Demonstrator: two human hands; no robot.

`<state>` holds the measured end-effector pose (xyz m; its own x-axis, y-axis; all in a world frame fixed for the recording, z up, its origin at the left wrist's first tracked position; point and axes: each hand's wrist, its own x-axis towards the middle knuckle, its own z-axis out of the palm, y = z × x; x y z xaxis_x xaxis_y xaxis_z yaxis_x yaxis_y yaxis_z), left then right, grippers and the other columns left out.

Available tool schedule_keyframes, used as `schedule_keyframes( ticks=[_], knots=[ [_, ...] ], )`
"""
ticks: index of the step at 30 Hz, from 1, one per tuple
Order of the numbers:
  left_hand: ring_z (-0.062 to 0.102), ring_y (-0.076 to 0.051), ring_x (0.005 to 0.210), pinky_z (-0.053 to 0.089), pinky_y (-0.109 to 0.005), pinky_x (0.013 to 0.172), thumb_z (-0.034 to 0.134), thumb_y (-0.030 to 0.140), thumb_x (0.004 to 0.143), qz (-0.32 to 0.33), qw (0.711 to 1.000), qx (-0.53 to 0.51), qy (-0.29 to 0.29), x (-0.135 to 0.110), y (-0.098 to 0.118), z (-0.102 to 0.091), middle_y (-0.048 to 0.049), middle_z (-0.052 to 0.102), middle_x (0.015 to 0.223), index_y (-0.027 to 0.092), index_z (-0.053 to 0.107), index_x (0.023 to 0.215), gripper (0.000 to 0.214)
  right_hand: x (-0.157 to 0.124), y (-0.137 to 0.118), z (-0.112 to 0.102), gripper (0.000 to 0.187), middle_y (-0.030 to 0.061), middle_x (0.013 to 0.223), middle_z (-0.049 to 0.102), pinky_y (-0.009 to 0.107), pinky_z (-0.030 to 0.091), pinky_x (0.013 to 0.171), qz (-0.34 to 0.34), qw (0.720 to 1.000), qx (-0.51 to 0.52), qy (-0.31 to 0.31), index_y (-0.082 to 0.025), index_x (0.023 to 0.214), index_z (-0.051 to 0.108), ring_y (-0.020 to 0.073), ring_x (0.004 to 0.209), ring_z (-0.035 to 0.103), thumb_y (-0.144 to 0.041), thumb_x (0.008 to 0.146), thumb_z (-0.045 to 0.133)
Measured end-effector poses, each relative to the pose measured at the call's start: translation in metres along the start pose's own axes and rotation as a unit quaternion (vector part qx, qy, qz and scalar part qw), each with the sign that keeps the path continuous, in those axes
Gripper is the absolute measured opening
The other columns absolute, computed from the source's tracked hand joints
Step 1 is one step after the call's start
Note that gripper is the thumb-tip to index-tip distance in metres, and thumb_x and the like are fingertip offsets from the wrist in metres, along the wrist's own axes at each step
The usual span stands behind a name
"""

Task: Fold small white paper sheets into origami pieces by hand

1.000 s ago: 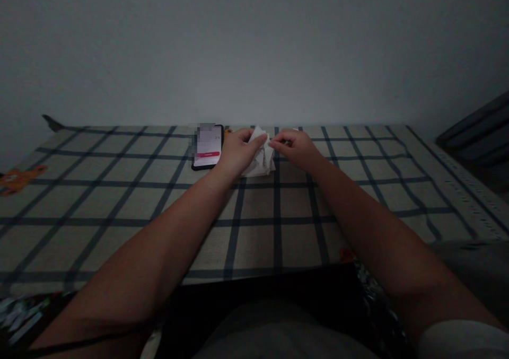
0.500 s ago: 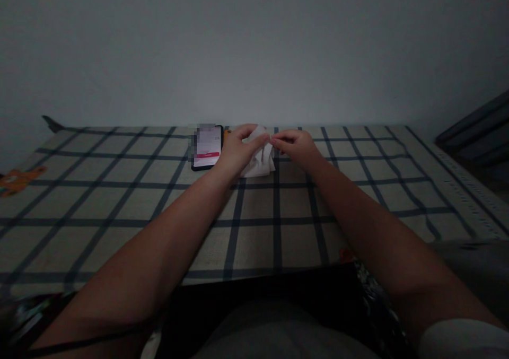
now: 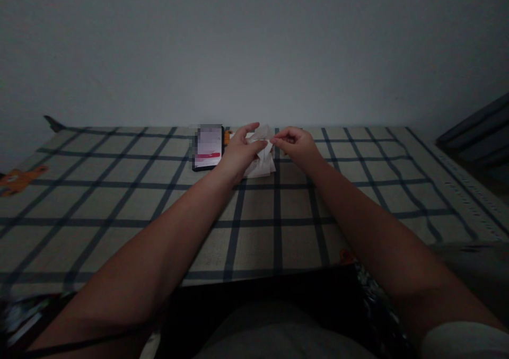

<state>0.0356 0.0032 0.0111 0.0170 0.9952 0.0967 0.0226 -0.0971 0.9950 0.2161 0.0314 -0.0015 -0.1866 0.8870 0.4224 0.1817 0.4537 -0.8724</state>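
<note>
Two hands on one crumpled white paper [image 3: 262, 160], just right of the single phone [image 3: 207, 147]! Left hand [image 3: 238, 152] and right hand [image 3: 297, 146] each pinch the paper's top edge, fingers closed on it. It's too crumpled to give a long axis. Since a second ago, that top edge has lifted slightly off the checked cloth [image 3: 119, 200].

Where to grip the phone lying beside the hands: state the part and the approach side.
Grip the phone by its two long edges, coming from above at its near end. It lies flat and screen-up on the checked cloth, and the left hand, pinching white paper with the right hand, crowds its right edge.
</note>
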Motion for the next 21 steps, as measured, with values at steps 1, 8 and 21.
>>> schedule_keyframes(
  ticks=[1, 8, 21],
  knots=[
    [0.069, -0.017, 0.075, 0.049, -0.024, 0.059, 0.074, 0.018, 0.078, -0.005, 1.0, -0.009, 0.005, 0.0, 0.0, 0.0, -0.0065, 0.074, 0.098, 0.022, 0.059, 0.143, 0.067, 0.0, -0.002, -0.001, 0.047, 0.0004, 0.071, 0.064, 0.029, 0.045, 0.064, -0.004, 1.0, -0.005, -0.004, -0.019, 0.081, 0.071, 0.0142, 0.066, 0.054, -0.063, 0.073, 0.083],
    [0.062, -0.016, 0.061, 0.046, -0.026, 0.055, 0.075, 0.016, 0.078, 0.031, 1.0, 0.003, 0.004, 0.004, -0.009, -0.002, -0.0007, 0.066, 0.075, 0.021, 0.06, 0.143, 0.067, -0.001, -0.005, -0.006, 0.034, -0.0004, 0.067, 0.063, 0.03, 0.044, 0.064, -0.013, 0.999, -0.034, -0.032, -0.018, 0.079, 0.073, 0.0145, 0.064, 0.053, -0.051, 0.078, 0.08],
    [0.069, -0.02, 0.071, 0.054, -0.03, 0.062, 0.073, 0.017, 0.079, 0.059, 0.996, 0.065, -0.005, 0.013, -0.023, -0.009, -0.0056, 0.072, 0.086, 0.02, 0.055, 0.149, 0.072, -0.003, -0.003, -0.005, 0.019, 0.0025, 0.074, 0.063, 0.03, 0.04, 0.065, -0.075, 0.98, -0.18, -0.033, -0.016, 0.079, 0.072, 0.0152, 0.068, 0.052, -0.033, 0.087, 0.07]
  ],
)
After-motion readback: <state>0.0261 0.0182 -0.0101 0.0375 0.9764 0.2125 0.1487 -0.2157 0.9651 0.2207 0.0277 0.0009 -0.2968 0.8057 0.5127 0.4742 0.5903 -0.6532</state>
